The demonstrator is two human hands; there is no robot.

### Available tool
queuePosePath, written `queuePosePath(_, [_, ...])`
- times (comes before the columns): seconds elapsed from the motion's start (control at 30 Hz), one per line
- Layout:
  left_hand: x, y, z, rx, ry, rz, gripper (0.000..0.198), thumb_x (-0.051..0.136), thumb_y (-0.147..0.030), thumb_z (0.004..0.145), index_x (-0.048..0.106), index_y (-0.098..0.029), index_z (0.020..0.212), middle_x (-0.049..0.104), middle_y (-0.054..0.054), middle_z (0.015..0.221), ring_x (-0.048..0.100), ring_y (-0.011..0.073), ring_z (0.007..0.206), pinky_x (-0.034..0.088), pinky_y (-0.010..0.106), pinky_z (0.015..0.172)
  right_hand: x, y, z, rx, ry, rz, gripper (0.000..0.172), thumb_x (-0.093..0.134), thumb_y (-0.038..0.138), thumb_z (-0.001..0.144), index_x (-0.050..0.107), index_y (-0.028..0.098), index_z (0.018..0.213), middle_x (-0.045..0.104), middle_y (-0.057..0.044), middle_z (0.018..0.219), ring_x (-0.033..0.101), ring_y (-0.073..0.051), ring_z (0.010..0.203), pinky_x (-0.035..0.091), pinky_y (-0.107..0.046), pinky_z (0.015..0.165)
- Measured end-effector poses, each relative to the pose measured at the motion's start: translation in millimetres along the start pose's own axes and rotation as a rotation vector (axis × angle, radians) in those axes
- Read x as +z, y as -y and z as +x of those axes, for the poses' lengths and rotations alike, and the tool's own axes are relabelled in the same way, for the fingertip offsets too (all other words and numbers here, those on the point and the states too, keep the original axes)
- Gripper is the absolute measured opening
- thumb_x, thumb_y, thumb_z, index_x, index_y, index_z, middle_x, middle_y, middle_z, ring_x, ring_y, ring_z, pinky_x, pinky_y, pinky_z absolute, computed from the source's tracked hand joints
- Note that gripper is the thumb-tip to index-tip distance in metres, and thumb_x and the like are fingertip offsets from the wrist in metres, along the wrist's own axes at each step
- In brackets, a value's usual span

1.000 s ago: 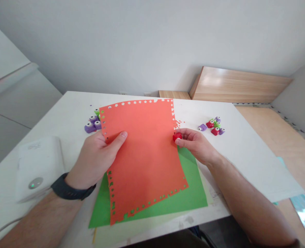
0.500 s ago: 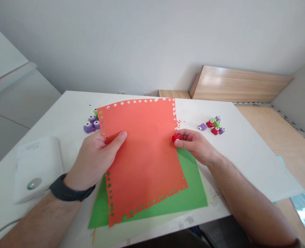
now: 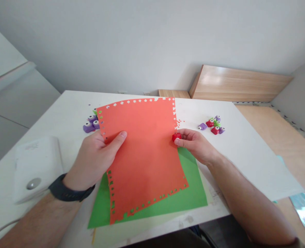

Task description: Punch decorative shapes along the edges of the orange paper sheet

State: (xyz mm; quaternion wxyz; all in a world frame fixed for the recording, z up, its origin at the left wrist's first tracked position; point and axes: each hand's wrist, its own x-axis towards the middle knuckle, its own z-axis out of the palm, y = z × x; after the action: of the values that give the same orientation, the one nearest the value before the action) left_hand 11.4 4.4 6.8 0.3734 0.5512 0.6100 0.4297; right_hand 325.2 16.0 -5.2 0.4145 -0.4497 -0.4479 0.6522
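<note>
Head cam: orange sheet (image 3: 144,155) in L grip, red punch (image 3: 176,137) at its R edge

Far L, white box (image 3: 37,162) on table (image 3: 72,106); then purple punches (image 3: 88,126), partly behind sheet. L hand (image 3: 98,158), dark watch (image 3: 69,191) on wrist, grips sheet's L side, thumb on top. Sheet, w/ holes along edges, is over green sheet (image 3: 193,193); can't tell if touching. R hand (image 3: 196,143) pinches red punch; orange bits (image 3: 179,121) just beyond. Farther R, mixed-color punch cluster (image 3: 215,130).
</note>
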Motion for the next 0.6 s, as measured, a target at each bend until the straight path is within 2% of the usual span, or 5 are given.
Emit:
queuePosePath(0.27, [-1.2,1.1,0.8,0.008,0.001,0.034,0.048,0.073,-0.055,0.091,0.077,-0.024,0.128,0.079,0.007,0.128,0.073,0.0339,0.121,0.057,0.047,0.110,1.6,1.7,-1.2,-0.012,0.019,0.009,0.031,0.094,0.031,0.075,0.078,0.021,0.100,0.075,-0.002,0.095,0.065,-0.014,0.083,0.052,-0.032,0.085])
queuePosePath(0.43, [-1.1,0.0,0.9,0.024,-0.010,0.059,0.047,0.072,-0.054,0.092,0.077,-0.023,0.127,0.079,0.007,0.129,0.076,0.0324,0.113,0.058,0.045,0.108,2.5,2.7,-2.0,-0.001,0.009,0.027,0.030,0.094,0.029,0.074,0.079,0.021,0.099,0.075,-0.001,0.094,0.066,-0.014,0.083,0.052,-0.031,0.084])
queuePosePath(0.6, [-1.3,-2.2,0.6,0.068,-0.016,0.122,0.046,0.070,-0.054,0.094,0.077,-0.022,0.126,0.078,0.007,0.129,0.076,0.0308,0.113,0.056,0.047,0.110,2.5,2.0,-1.1,-0.009,-0.008,0.041,0.032,0.095,0.029,0.072,0.080,0.020,0.099,0.076,-0.002,0.094,0.066,-0.013,0.082,0.052,-0.030,0.084])
